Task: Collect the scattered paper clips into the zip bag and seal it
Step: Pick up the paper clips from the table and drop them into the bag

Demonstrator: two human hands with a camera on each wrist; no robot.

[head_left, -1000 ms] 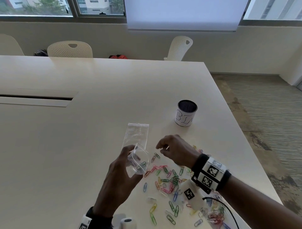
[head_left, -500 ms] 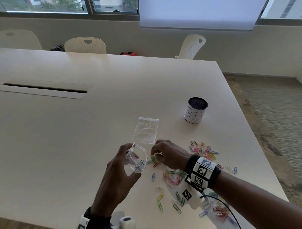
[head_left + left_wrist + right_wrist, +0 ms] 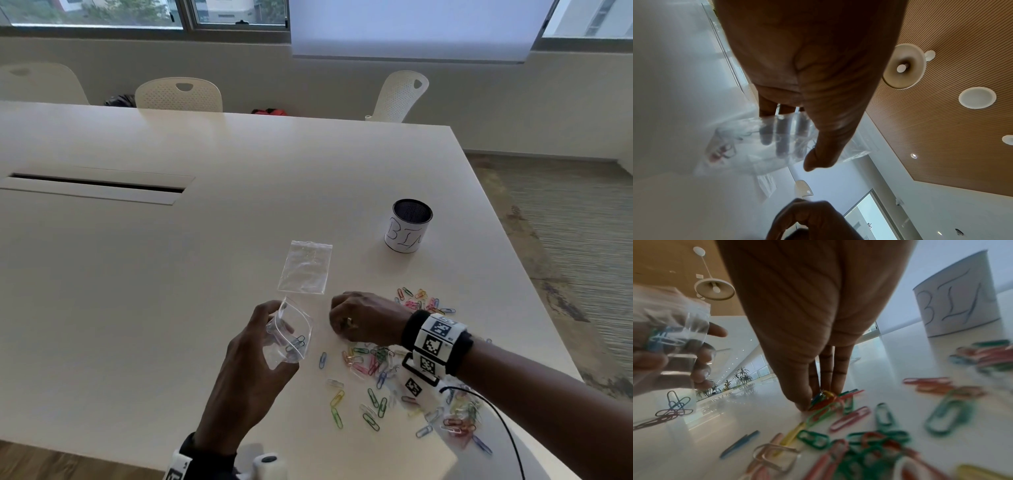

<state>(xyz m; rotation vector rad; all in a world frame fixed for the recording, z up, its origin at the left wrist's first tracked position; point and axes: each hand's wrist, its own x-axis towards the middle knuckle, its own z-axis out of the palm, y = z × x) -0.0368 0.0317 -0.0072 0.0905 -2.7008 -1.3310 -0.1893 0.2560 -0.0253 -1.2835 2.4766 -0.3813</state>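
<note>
My left hand point(image 3: 253, 363) holds a small clear zip bag point(image 3: 291, 337) above the table, its mouth open toward the right; a few clips lie inside. In the left wrist view my fingers show through the bag point(image 3: 760, 146) with the thumb on its near side. My right hand point(image 3: 359, 320) is down on the table just right of the bag, thumb and fingertips point(image 3: 807, 400) pinching a small bunch of coloured paper clips point(image 3: 824, 400). Many more paper clips point(image 3: 373, 363) lie scattered beneath and right of that hand.
A second clear zip bag point(image 3: 306, 267) lies flat beyond my hands. A cup labelled BIN point(image 3: 409, 230) stands further right. The table's right edge point(image 3: 513, 267) runs close past the clips. White chairs point(image 3: 178, 94) stand at the far side.
My right hand has dropped from mid-air beside the bag mouth to the table and closed on a bunch of clips. The left hand keeps the bag held up.
</note>
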